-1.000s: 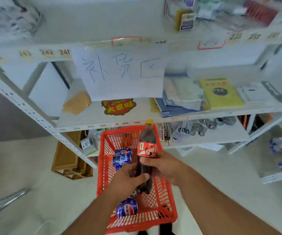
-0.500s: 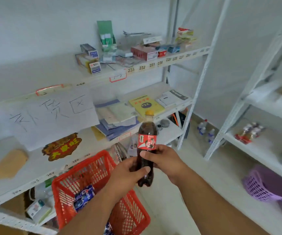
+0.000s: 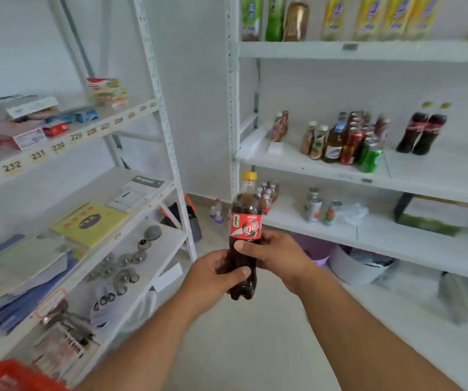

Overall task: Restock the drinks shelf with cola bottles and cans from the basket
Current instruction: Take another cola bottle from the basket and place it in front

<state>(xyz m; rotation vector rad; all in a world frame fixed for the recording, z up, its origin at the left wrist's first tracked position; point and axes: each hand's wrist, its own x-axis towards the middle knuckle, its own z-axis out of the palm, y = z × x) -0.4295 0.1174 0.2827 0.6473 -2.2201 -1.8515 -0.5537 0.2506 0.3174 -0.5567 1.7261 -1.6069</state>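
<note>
Cola bottle (image 3: pixel 244 238) is held upright at frame centre, clamped by both hands. Left hand (image 3: pixel 214 273) is wrapped around the lower body, thumb across the front. Right hand (image 3: pixel 276 253) is closed on the waist just under the red label, yellow cap up.

Drinks shelf (image 3: pixel 438 176) is seen at 2 o'clock. Two matching cola bottles (image 3: pixel 421 131) are already stood at its right end; a mixed cluster of cans and bottles (image 3: pixel 345 142) is parked mid-shelf. A bare stretch is visible in front of and beside the matching pair.

Basket (image 3: pixel 10 376) is only caught as a red rim at 7 o'clock.

Suggested handling: the bottle is best passed to the right hand alone, kept vertical, and set base-first just beside the pair, label outward. The can cluster should be cleared wide, since a nudge would likely topple the stacked ones.
</note>
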